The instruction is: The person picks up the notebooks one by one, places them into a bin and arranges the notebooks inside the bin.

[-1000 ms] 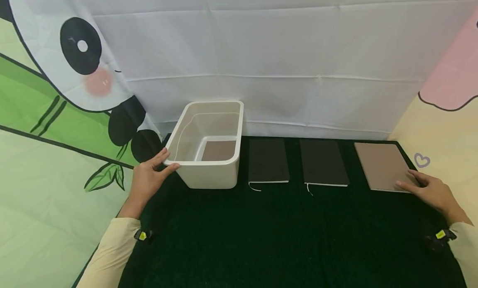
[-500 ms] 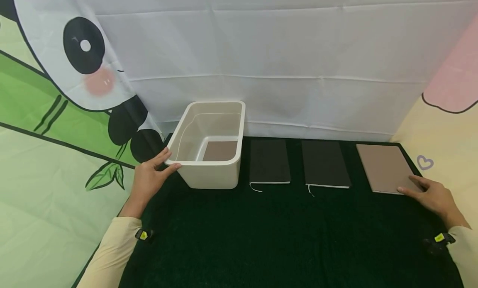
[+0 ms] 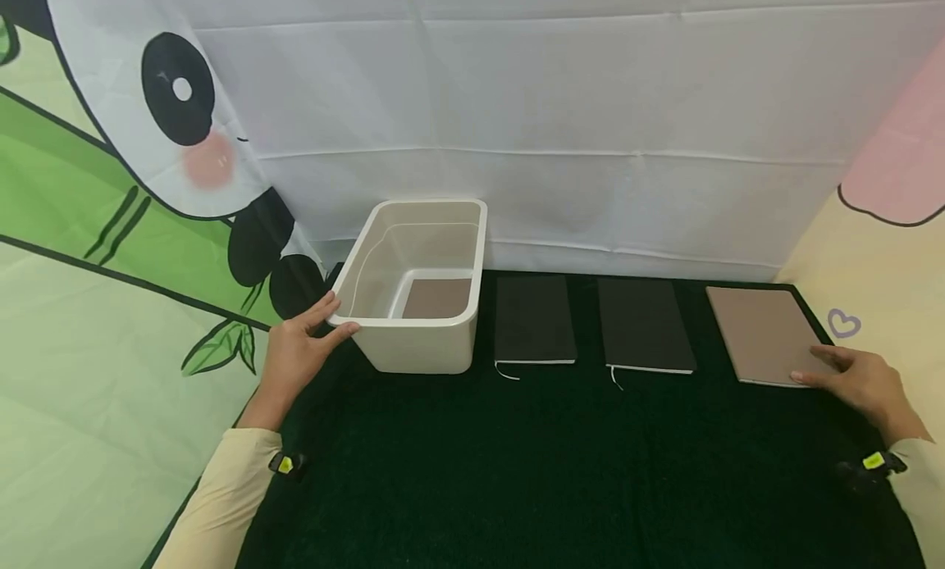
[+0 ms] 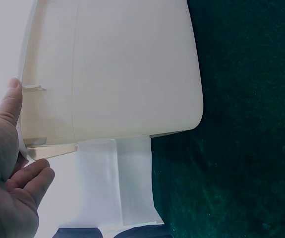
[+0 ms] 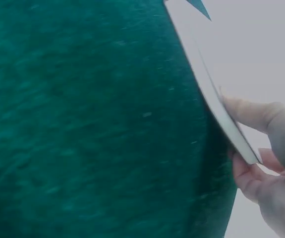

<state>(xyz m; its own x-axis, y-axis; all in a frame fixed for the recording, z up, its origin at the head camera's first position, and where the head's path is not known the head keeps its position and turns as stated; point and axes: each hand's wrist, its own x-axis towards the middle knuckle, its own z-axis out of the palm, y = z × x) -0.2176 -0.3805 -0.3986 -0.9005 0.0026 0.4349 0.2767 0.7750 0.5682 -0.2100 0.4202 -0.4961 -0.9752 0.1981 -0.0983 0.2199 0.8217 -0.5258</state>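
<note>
At the near left corner of a cream plastic bin (image 3: 413, 345), my left hand (image 3: 294, 357) grips the rim. The left wrist view has the thumb against the bin's wall (image 4: 132, 74) and the fingers bent around the corner. Inside the bin, a flat brownish piece (image 3: 437, 298) shows at the bottom. My right hand (image 3: 865, 386) pinches the near right corner of a taupe notebook (image 3: 760, 330) at the far right of the row. In the right wrist view the thumb is on the cover and fingertips are under the notebook's pale page edge (image 5: 207, 94).
Two black notebooks, one beside the bin (image 3: 533, 319) and another further right (image 3: 644, 323), lie with white ribbons hanging out. Dark green cloth (image 3: 546, 471) covers the table. Behind stands a white fabric wall (image 3: 546, 126), with printed panels at both sides.
The head view has shifted slightly, moving the scene a little rightward. Both hands keep their places at the bin rim and the taupe notebook's corner.
</note>
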